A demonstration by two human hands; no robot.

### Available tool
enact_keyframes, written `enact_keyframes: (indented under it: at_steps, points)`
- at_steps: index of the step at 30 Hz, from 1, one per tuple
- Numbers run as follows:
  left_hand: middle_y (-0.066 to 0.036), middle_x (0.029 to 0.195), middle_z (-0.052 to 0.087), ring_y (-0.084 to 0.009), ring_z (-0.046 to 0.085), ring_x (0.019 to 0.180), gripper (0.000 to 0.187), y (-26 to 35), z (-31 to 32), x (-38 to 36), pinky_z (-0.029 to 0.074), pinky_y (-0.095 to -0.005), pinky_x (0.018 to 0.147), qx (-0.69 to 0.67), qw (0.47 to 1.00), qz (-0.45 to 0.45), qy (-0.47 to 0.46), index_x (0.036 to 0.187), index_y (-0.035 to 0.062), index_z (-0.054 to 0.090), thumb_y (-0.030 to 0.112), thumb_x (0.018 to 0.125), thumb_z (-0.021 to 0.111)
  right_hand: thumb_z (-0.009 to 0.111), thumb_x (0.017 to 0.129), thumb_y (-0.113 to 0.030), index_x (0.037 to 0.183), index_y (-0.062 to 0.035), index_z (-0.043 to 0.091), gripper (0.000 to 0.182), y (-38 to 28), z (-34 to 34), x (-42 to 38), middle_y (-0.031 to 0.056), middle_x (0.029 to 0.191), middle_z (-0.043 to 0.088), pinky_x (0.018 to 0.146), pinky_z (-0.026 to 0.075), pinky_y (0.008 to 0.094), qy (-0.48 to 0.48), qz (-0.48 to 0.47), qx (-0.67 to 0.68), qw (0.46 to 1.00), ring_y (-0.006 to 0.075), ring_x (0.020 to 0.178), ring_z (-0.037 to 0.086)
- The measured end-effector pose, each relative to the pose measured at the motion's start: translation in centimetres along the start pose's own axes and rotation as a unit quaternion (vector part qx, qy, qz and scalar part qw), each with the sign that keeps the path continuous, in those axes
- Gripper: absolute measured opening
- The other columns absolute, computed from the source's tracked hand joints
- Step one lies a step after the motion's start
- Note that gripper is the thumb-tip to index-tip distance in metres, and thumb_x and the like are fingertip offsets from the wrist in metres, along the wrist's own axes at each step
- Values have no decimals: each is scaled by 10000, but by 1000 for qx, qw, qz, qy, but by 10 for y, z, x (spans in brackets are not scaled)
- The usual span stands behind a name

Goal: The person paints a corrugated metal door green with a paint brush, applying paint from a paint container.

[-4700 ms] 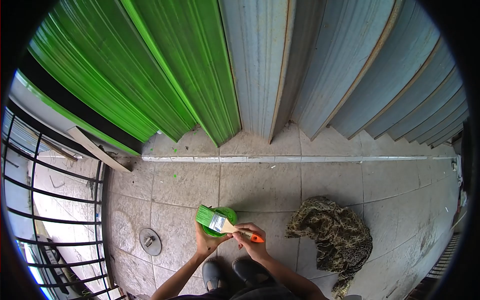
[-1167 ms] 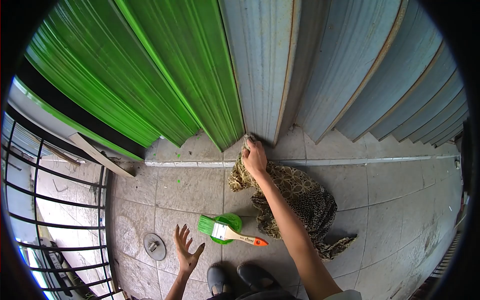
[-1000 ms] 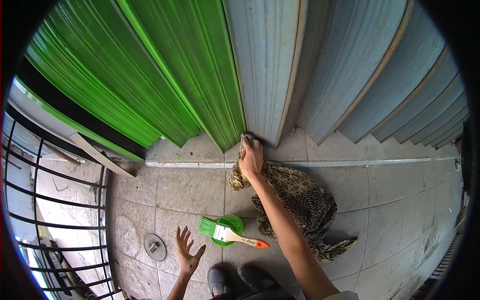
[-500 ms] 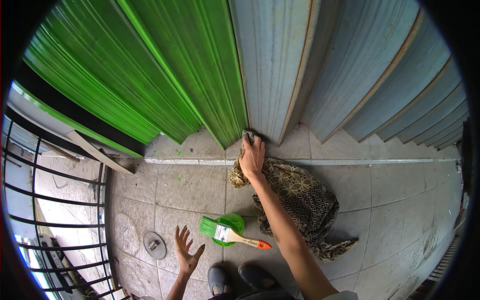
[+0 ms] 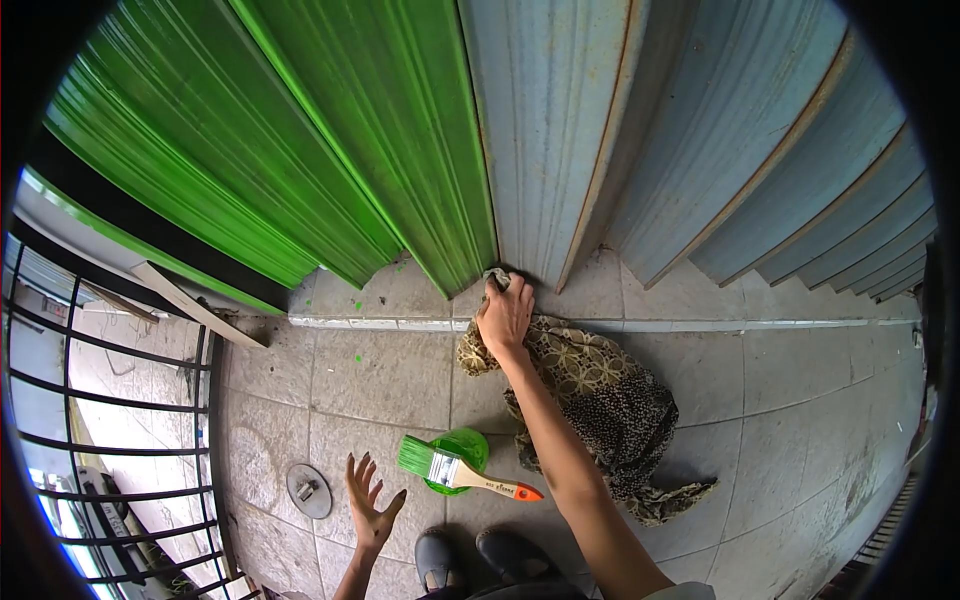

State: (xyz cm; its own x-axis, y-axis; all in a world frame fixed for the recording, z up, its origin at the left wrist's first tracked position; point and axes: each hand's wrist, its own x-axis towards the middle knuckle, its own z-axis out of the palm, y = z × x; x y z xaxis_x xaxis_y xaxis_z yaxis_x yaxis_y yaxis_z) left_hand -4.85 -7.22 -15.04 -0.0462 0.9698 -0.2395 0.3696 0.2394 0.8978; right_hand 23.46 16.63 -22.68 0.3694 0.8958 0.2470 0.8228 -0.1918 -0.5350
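"Brown-and-cream patterned cloth [image 5: 632,418] is seen draped from the pale tiled floor [image 5: 380,385] up over a low white-edged step [image 5: 375,322]. How is it held?"

"One end is bunched and pinched in the fingers of the right hand [image 5: 507,315], at the foot of the shiny green ribbed metal panel [image 5: 405,140], where it is met by the dull grey-blue one [image 5: 545,130]. Gathered that small, it is probably better fitted to so tight a spot. Whether metal is touched cannot be told."

"And the slack?"

"It is left lying on the tiles, presumably because only a corner is needed there."

"What is done with the left hand [image 5: 372,508]?"

"Nothing is gripped. It is held in the air with its dark-tipped fingers spread, perhaps for balance."

"Beside it, a wide flat paintbrush with green bristles and an orange-tipped wooden handle [image 5: 468,473] is laid across a round green tub [image 5: 470,446]. Why?"

"Probably so that the bristles are held off the floor; they are jutted past one side, the handle past the other."
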Motion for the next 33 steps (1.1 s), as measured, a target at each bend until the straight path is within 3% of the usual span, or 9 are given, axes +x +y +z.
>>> enact_keyframes:
  at_steps: [6, 14, 15, 19, 25, 28, 33]
  points:
    - [-164, 1481, 316, -349, 353, 1348, 1083, 0, 0, 3, 369, -509, 1045, 4, 1000, 2, -1, 1520, 159, 73, 46, 705, 777, 691, 727, -14, 1207, -103, 602, 497, -12, -11, -4, 178, 1221, 436, 923, 379, 448, 52, 23, 12, 998, 349, 1094, 446]
    - [-146, 1491, 311, -347, 342, 1357, 1090, -1, 0, 3, 367, -516, 1047, 5, 1000, 2, -2, 1521, 184, 93, 19, 691, 781, 692, 722, -18, 1175, -116, 626, 468, -6, -9, 4, 172, 1208, 435, 914, 382, 451, 8, 15, 10, 1000, 351, 1090, 438]
    - [-146, 1490, 311, -347, 341, 1358, 1090, -1, 1, 3, 368, -517, 1046, 5, 1000, 3, -4, 1521, 184, 92, 18, 692, 780, 685, 726, -24, 1167, -113, 630, 453, -3, -5, 8, 176, 1205, 435, 907, 380, 454, -39, 66, 13, 997, 353, 1077, 437]
    - [-150, 1492, 308, -348, 337, 1360, 1085, 0, 1, 4, 367, -519, 1046, 2, 1000, 12, -7, 1521, 184, 90, 9, 696, 773, 670, 729, -15, 1183, -94, 613, 464, -12, -11, 5, 183, 1190, 438, 897, 377, 455, 67, 14, 35, 997, 354, 1065, 436]
    - [-150, 1494, 303, -352, 340, 1357, 1087, 1, -3, 0, 367, -519, 1047, 4, 1000, 15, 4, 1521, 180, 90, 1, 692, 770, 665, 739, -41, 1179, -86, 610, 445, -9, -3, 4, 170, 1141, 446, 886, 372, 451, 17, 33, 13, 999, 349, 1049, 437]
    - [-151, 1493, 304, -353, 343, 1356, 1088, 2, -2, 1, 368, -520, 1047, 7, 1000, 14, 4, 1521, 177, 88, 2, 692, 770, 671, 741, -68, 1175, -88, 614, 438, -12, -10, 16, 166, 1122, 449, 886, 368, 450, -58, 89, 17, 994, 347, 1047, 435]
    - [-155, 1488, 308, -355, 342, 1356, 1095, -1, -3, -1, 369, -521, 1048, 5, 1000, 7, 0, 1521, 174, 91, -2, 684, 775, 703, 719, -81, 1197, -94, 570, 497, -19, -3, 0, 170, 1134, 427, 876, 359, 459, 48, 31, 16, 998, 347, 1047, 428]
